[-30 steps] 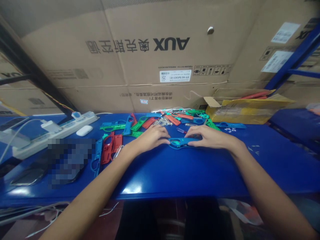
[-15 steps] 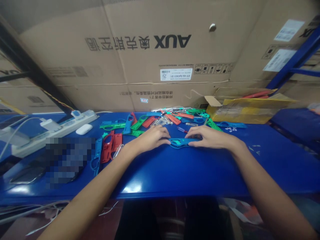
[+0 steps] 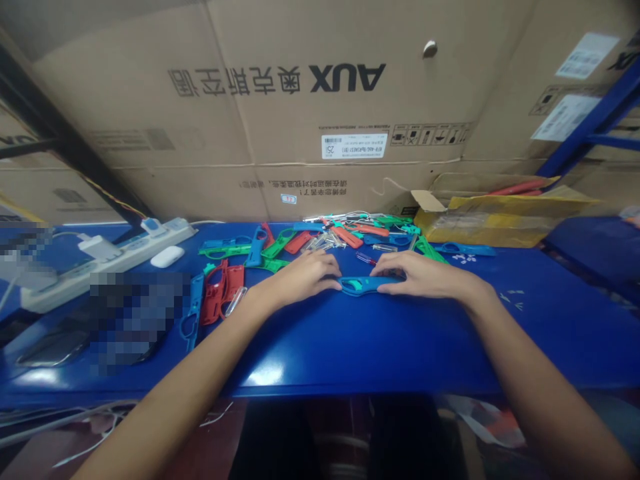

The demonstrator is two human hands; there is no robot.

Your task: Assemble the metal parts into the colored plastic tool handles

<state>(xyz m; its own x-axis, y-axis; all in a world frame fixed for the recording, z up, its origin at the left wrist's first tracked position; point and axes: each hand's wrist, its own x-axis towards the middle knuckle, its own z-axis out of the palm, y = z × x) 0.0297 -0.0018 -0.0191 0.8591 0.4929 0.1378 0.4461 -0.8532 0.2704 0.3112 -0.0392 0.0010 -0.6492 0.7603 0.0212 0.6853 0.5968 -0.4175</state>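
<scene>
A blue plastic handle casing [image 3: 367, 285] lies crosswise between both hands, close to the blue tabletop. It has a loop at its left end, and a bit of green shows there. My left hand [image 3: 313, 273] pinches the loop end with thumb and fingertips. At the other end, my right hand [image 3: 417, 273] grips the casing, its thumb along the near side and its fingers curled behind. Part of the casing is hidden by the right fingers. Just beyond it rests a screwdriver [image 3: 367, 258] with a clear purplish handle.
Red, green and blue casing halves [image 3: 230, 293] lie to the left. Behind the hands is a pile of orange handles [image 3: 350, 237], wires and small metal parts. A yellow-taped carton [image 3: 480, 223] stands at back right. A power strip [image 3: 107, 267] and white earbud case [image 3: 168, 257] are at left.
The blue casing has turned slightly in my fingers, showing a smoother upper face and less of the green inside. Both hands stay in nearly the same place.
</scene>
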